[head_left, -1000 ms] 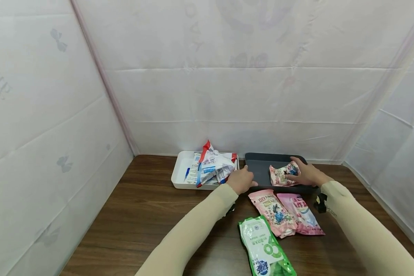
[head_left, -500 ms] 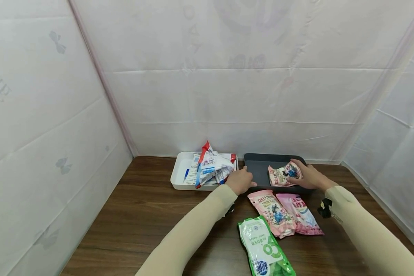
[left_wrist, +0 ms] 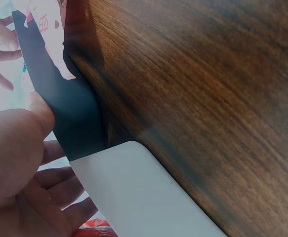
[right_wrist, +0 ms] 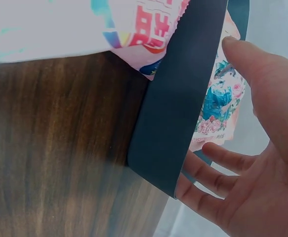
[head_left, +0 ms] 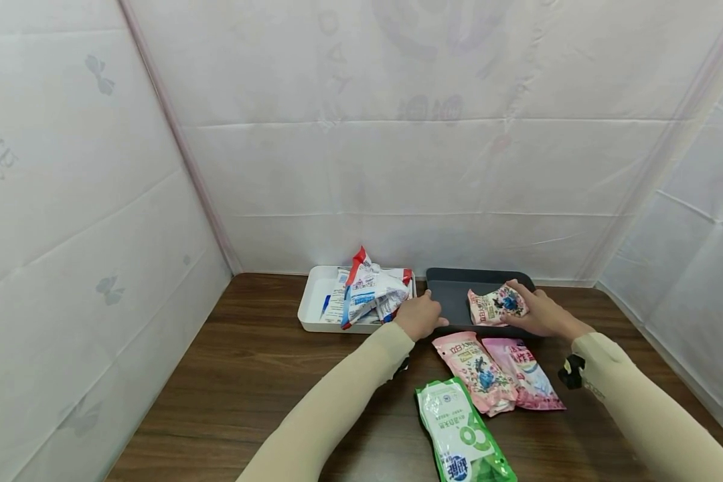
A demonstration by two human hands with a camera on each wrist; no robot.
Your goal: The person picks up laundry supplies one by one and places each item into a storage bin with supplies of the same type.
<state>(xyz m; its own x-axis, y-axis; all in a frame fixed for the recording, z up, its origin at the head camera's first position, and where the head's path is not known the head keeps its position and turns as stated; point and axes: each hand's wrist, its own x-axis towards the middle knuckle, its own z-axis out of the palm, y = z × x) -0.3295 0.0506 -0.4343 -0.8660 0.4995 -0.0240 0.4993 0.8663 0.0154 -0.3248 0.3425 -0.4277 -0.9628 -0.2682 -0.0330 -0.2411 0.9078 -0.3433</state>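
In the head view, my right hand (head_left: 539, 312) is over the right end of a dark grey tray (head_left: 450, 301), beside a small pink floral laundry detergent bag (head_left: 488, 308) lying inside. The right wrist view shows this hand's fingers spread, its thumb overlapping the floral bag (right_wrist: 218, 101). My left hand (head_left: 420, 314) rests at the front rims where the dark tray and a white tray (head_left: 309, 309) meet. In the left wrist view its thumb lies at the dark tray's rim (left_wrist: 77, 118), and its other fingers are partly hidden behind the white tray's wall (left_wrist: 134, 190).
Crumpled white, blue and red bags (head_left: 367, 291) fill much of the white tray. In front of the dark tray lie another pink floral bag (head_left: 476, 371) and a pink-purple bag (head_left: 530, 375). Nearer is a green-and-white pouch (head_left: 460, 432). White sheeting (head_left: 361, 167) walls the brown table (head_left: 241, 388).
My right hand has loosened its fingers from the small floral bag and drawn slightly right. The bag stays in the dark tray. My left hand has stayed at the rims.
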